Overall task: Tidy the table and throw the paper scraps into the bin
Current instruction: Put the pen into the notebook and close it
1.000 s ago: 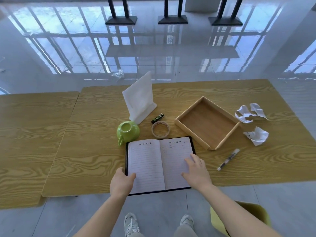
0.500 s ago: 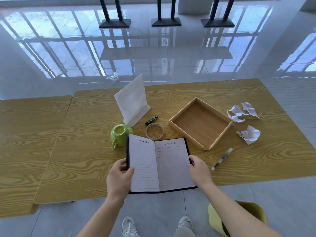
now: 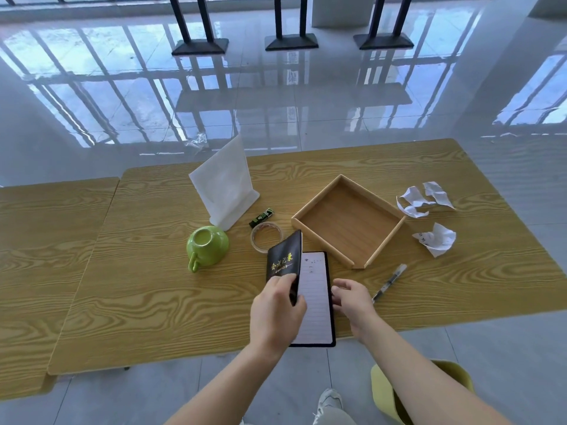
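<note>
A black notebook (image 3: 313, 289) lies at the near edge of the wooden table (image 3: 147, 296), half folded. My left hand (image 3: 277, 311) grips its black front cover, which stands tilted over the lined right page. My right hand (image 3: 352, 297) sits at the notebook's right edge with fingers curled; whether it holds the edge I cannot tell. Two crumpled paper scraps lie at the right: one further back (image 3: 425, 199), one nearer (image 3: 437, 239). A yellow-green bin (image 3: 399, 391) stands on the floor under my right arm.
A wooden tray (image 3: 348, 220) sits right of centre. A pen (image 3: 389, 283) lies near my right hand. A green cup (image 3: 207, 246), a tape roll (image 3: 266, 237), a small green packet (image 3: 261, 216) and a white stand (image 3: 224, 187) are at the left.
The notebook lay open flat a second ago. My left hand has swung the left half up and over toward the right page. My right hand moved off the page to its edge.
</note>
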Demonstrator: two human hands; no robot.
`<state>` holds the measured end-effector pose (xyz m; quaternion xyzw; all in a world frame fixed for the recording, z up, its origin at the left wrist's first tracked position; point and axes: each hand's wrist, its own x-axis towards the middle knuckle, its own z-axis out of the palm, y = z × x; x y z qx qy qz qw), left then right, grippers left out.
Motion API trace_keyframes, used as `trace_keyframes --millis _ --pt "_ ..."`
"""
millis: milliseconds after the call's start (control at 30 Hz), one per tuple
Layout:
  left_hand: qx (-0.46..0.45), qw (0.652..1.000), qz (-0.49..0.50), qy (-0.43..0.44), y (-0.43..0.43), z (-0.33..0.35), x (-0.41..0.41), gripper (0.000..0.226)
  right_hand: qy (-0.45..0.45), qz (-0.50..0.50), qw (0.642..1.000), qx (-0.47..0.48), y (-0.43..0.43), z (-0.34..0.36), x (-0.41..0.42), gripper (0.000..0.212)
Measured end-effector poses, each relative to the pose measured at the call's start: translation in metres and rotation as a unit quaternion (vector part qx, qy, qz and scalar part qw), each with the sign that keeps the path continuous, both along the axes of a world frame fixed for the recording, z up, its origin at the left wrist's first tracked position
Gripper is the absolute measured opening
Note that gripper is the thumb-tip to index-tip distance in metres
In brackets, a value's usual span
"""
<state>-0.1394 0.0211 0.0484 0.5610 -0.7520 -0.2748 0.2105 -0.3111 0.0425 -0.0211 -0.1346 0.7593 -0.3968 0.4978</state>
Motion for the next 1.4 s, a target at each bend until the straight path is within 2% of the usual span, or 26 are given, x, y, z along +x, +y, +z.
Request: trace_keyframes --millis 267,433,600,867,1000,1100,1233,1400 --pt "0.016 0.992 -0.052 -0.118 0.012 -0.023 -0.041 0.020 -0.072 -0.004 0.997 -0.028 0.005 -0.001 -0.005 0.019" --pt "-0.012 0.973 -0.087 -0.213 0.021 -0.043 -0.058 0.012 -0.111 0.013 0.993 -0.046 0.010 0.001 -0.006 0.025" --pt "-0.035 0.960 -0.104 -0.257 0.031 -0.059 -0.060 0.013 -0.104 0.021 0.993 -0.054 0.013 -0.002 -0.009 0.029" --pt "-0.079 0.958 -0.179 -0.209 0.034 -0.073 -0.016 0.049 -0.015 0.073 0.996 -0.057 0.006 -0.003 -0.014 0.027" --pt "-0.065 0.934 -0.223 -0.273 0.031 -0.080 0.020 0.067 0.085 0.133 0.986 -0.053 0.010 0.000 -0.019 0.028" --pt "-0.064 0.914 -0.257 -0.308 0.026 -0.082 0.033 0.079 0.192 0.100 0.975 -0.044 0.023 0.001 -0.029 0.019" --pt "-0.083 0.905 -0.265 -0.323 0.020 -0.082 0.030 0.081 0.304 0.050 0.951 -0.017 0.034 0.004 -0.055 0.012" --pt "-0.082 0.902 -0.269 -0.327 0.015 -0.086 0.025 0.078 0.324 0.009 0.945 0.048 0.021 0.000 -0.092 0.021"
